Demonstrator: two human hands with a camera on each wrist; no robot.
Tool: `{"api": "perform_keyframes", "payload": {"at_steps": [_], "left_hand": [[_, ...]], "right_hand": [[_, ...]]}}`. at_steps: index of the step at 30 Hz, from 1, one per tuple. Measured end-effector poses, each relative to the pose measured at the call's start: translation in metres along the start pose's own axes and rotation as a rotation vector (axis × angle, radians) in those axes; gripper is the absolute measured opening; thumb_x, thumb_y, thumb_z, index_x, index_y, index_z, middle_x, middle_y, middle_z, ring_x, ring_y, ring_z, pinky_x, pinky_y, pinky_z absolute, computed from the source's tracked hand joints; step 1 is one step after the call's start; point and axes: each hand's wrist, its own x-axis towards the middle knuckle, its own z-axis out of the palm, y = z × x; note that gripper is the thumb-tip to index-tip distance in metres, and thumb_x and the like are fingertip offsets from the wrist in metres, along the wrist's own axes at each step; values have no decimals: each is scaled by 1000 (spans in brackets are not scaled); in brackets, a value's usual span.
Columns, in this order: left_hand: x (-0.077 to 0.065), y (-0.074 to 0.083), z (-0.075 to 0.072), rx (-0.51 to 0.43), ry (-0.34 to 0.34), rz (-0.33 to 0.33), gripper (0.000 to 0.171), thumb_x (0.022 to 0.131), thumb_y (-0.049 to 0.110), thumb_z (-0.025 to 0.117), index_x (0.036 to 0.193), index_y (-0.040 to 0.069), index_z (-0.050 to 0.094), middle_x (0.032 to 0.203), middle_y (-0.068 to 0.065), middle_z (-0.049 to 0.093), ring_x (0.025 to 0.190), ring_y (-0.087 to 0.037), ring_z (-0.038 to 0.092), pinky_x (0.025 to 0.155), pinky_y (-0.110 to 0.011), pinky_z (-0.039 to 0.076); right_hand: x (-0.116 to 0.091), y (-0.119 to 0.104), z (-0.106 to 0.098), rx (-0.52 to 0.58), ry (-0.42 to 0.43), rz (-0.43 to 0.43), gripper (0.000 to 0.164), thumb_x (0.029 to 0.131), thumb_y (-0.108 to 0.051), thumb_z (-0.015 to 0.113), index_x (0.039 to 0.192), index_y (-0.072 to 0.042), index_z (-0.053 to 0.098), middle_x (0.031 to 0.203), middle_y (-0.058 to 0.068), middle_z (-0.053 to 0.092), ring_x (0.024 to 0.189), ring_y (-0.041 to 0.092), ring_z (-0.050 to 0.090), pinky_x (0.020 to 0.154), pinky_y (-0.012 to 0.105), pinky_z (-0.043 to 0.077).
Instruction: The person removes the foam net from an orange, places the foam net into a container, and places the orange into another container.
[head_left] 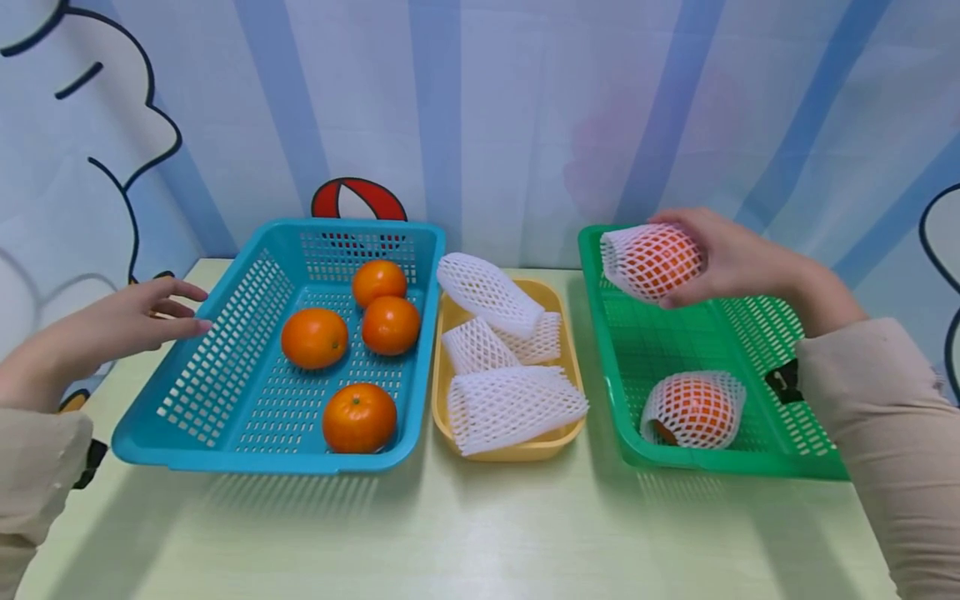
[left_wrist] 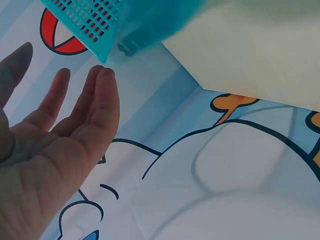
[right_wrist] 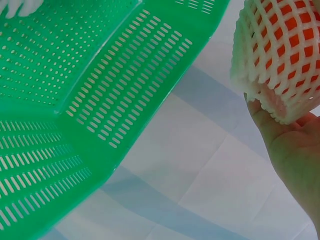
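My right hand (head_left: pixel 723 254) grips an orange in a white foam net (head_left: pixel 651 260) above the back of the green basket (head_left: pixel 615 400). In the right wrist view the netted orange (right_wrist: pixel 282 55) lies against the fingers. A second netted orange (head_left: pixel 696 410) rests in the front of that basket. At the left, my left hand (head_left: pixel 131 321) holds nothing, its fingers loosely bent by the left rim of the blue basket (head_left: pixel 187 454). Several bare oranges (head_left: pixel 360 418) lie inside the blue basket. The left wrist view shows the left hand (left_wrist: pixel 70 135) just below a basket corner.
Between the two baskets stands a yellow tray (head_left: pixel 517 454) with several white foam nets (head_left: pixel 517 408), one leaning over its back left rim. The pale table (head_left: pixel 480 525) carries all three containers. Behind it hangs a striped blue and white curtain (head_left: pixel 495 125) with cartoon prints.
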Motion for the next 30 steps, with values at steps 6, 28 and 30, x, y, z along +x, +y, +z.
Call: {"api": "perform_keyframes", "payload": {"at_steps": [6, 28, 30], "left_hand": [[3, 9, -3, -10, 1, 22, 68, 96, 39, 47, 137, -10, 22, 129, -39, 32, 113, -53, 37, 88, -64, 39], [10, 28, -4, -57, -25, 63, 68, 95, 45, 47, 139, -2, 26, 134, -34, 32, 117, -50, 35, 86, -62, 41], [10, 30, -5, -55, -29, 65, 69, 95, 46, 47, 140, -2, 25, 135, -34, 32, 117, -50, 35, 87, -61, 42]], "right_hand": [[2, -2, -3, 9, 3, 1, 89, 69, -10, 81, 141, -4, 30, 126, 12, 41, 101, 20, 44, 68, 24, 48], [21, -27, -1, -4, 5, -52, 86, 69, -13, 80, 140, -6, 32, 127, 10, 42, 107, 23, 40, 75, 33, 47], [22, -30, 0, -2, 3, -46, 87, 70, -13, 80, 141, -7, 31, 127, 10, 41, 108, 24, 40, 76, 37, 47]]}}
